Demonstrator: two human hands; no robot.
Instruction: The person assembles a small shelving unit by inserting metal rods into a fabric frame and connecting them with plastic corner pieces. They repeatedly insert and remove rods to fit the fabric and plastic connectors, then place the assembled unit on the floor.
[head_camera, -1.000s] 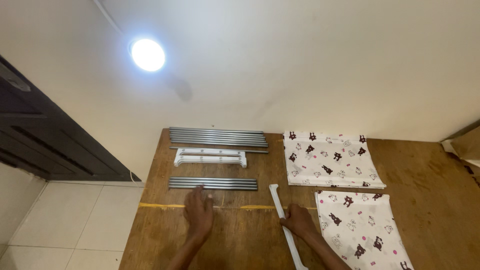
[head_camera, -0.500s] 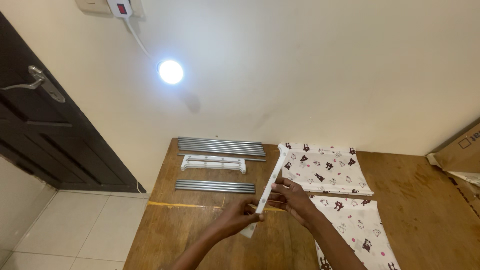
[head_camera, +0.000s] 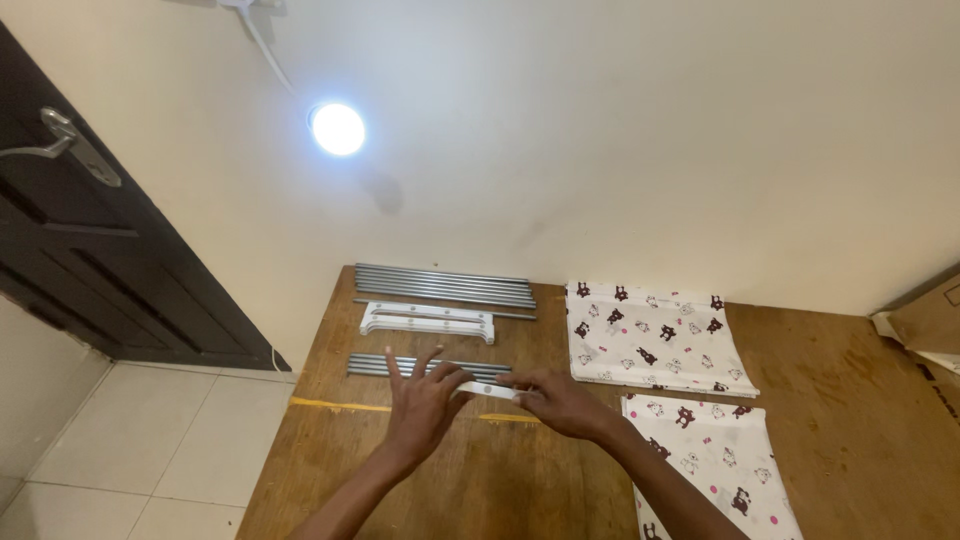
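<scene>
So both hands hover low over the brown wooden board (head_camera: 480, 480), a short white plastic bar (head_camera: 487, 391) between them. Left hand (head_camera: 420, 400) has its fingers spread open, palm against the bar's end; right hand (head_camera: 560, 402) pinches the other end. Just past them lies a short bundle of grey metal rods (head_camera: 425, 365), then a white plastic bracket piece (head_camera: 427, 321), then a longer grey rod bundle (head_camera: 445, 285) near the board's far edge. Two folded white printed cloths (head_camera: 650, 335) sit right.

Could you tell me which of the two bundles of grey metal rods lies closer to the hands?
The shorter bundle of grey metal rods, just beyond the left hand; the longer bundle lies by the wall.
</scene>
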